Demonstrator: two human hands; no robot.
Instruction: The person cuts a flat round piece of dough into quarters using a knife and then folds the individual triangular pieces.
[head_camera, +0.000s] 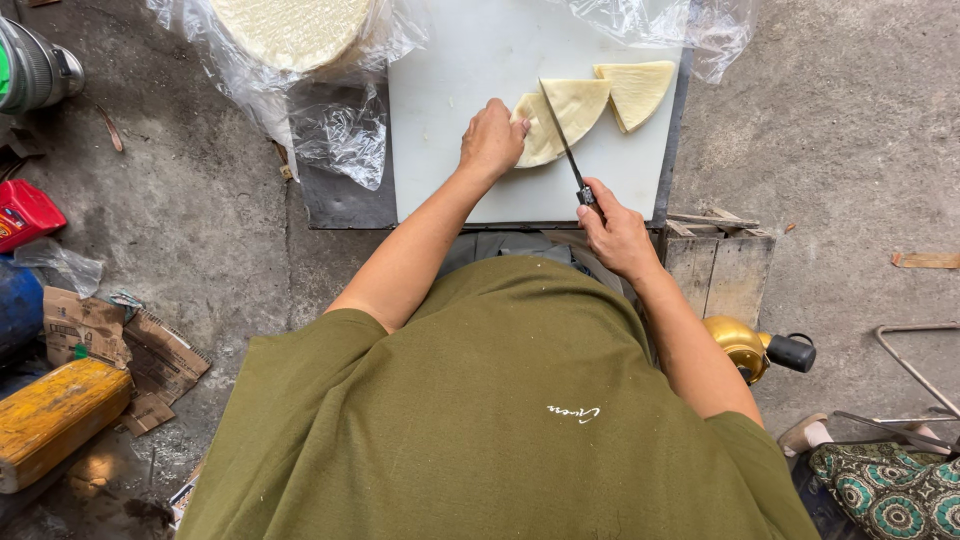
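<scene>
A white cutting board (460, 170) lies on a low stand in front of me. On it sits a pale yellow stack of flat round sheets cut into wedges: one larger piece (583, 108) and a separate wedge (638, 92) to its right. My left hand (491, 140) presses down on the left edge of the larger piece. My right hand (615, 232) grips the handle of a long knife (562, 135), whose blade lies across the larger piece.
A round stack of uncut sheets (292, 30) in clear plastic sits at the board's upper left. A wooden crate (718, 262), a brass kettle (745, 348), a red container (25, 212), cardboard scraps (110, 340) and a yellow block (55, 415) lie on the concrete floor.
</scene>
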